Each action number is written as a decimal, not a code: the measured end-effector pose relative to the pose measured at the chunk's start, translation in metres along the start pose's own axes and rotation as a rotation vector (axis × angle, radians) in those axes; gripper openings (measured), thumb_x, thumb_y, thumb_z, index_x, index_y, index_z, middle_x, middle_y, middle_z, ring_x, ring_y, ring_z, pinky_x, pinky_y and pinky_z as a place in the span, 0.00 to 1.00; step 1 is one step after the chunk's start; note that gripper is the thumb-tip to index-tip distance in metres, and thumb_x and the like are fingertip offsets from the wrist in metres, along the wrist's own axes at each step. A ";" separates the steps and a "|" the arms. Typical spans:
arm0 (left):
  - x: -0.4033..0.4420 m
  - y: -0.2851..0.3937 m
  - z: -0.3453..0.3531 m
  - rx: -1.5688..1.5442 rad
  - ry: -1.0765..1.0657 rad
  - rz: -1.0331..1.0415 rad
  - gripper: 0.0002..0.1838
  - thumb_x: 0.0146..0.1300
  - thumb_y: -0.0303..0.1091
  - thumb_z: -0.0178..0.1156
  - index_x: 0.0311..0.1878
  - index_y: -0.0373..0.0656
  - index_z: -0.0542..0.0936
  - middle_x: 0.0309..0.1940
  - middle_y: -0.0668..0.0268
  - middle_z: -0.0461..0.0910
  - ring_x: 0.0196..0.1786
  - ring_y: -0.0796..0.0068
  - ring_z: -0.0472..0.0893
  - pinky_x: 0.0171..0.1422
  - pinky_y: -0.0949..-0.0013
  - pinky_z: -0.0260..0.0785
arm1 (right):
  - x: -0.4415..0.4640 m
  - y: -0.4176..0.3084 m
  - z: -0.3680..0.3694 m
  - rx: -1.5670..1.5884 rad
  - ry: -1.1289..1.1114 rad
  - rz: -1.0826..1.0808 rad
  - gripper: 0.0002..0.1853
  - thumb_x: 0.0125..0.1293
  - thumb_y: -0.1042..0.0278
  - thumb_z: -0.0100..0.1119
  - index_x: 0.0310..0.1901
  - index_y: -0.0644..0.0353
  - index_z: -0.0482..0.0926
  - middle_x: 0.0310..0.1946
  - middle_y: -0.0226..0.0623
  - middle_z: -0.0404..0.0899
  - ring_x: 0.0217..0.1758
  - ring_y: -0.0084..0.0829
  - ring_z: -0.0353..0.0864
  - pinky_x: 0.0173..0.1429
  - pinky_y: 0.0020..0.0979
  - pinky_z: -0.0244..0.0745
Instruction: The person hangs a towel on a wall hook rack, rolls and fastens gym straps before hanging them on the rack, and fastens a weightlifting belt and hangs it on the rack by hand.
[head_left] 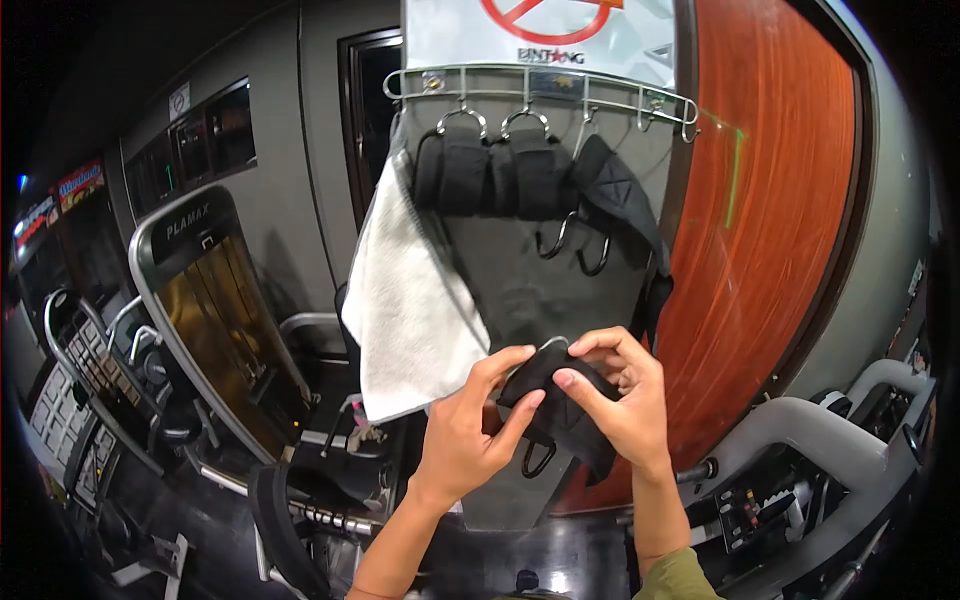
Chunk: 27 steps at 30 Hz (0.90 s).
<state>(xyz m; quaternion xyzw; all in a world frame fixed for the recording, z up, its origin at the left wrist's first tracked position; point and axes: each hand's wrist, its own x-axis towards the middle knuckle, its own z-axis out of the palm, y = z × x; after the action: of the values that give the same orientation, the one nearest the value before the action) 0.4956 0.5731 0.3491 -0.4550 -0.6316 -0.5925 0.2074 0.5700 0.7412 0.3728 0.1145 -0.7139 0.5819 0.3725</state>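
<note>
My left hand (470,430) pinches the left side of a black padded strap (570,415), thumb and fingers closed on the fabric. On the strap's right side my right hand (625,395) grips it the same way. A thin silver metal loop (553,342) shows at the strap's top edge, between my fingertips. Below my left thumb hangs a black metal clip or hook (538,458). Just beyond my left hand, a white towel (415,290) drapes down the wall. Part of the strap is hidden behind my fingers.
A wire hook rack (540,75) on the wall carries black cuffs with rings (463,170) and a black strap with metal hooks (605,175). A weight machine (205,300) stands left, grey machine frames (800,440) right. A reddish wooden panel (770,220) borders the rack.
</note>
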 end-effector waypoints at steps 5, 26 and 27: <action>0.055 0.004 0.026 -0.027 0.038 0.100 0.17 0.69 0.32 0.68 0.57 0.43 0.76 0.37 0.59 0.83 0.19 0.75 0.80 0.23 0.73 0.66 | 0.043 -0.019 -0.034 -0.095 0.008 -0.197 0.14 0.63 0.76 0.73 0.50 0.65 0.83 0.44 0.35 0.88 0.49 0.22 0.87 0.51 0.22 0.79; 0.195 0.023 0.055 0.127 0.233 0.126 0.12 0.73 0.30 0.63 0.51 0.31 0.76 0.46 0.61 0.79 0.16 0.83 0.76 0.15 0.76 0.63 | 0.204 -0.037 -0.074 -0.295 -0.039 -0.553 0.14 0.63 0.70 0.72 0.49 0.61 0.88 0.44 0.41 0.90 0.50 0.32 0.90 0.57 0.33 0.81; 0.197 0.022 0.056 0.163 0.266 0.186 0.12 0.72 0.29 0.64 0.49 0.30 0.76 0.47 0.60 0.79 0.16 0.82 0.77 0.15 0.76 0.64 | 0.207 -0.037 -0.074 -0.317 -0.036 -0.526 0.14 0.63 0.69 0.72 0.49 0.62 0.88 0.43 0.42 0.91 0.50 0.32 0.90 0.57 0.33 0.81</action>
<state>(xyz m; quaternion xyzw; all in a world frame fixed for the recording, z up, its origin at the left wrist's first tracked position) 0.4303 0.6883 0.5072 -0.4107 -0.5997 -0.5725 0.3793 0.4778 0.8542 0.5410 0.2459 -0.7481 0.3447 0.5110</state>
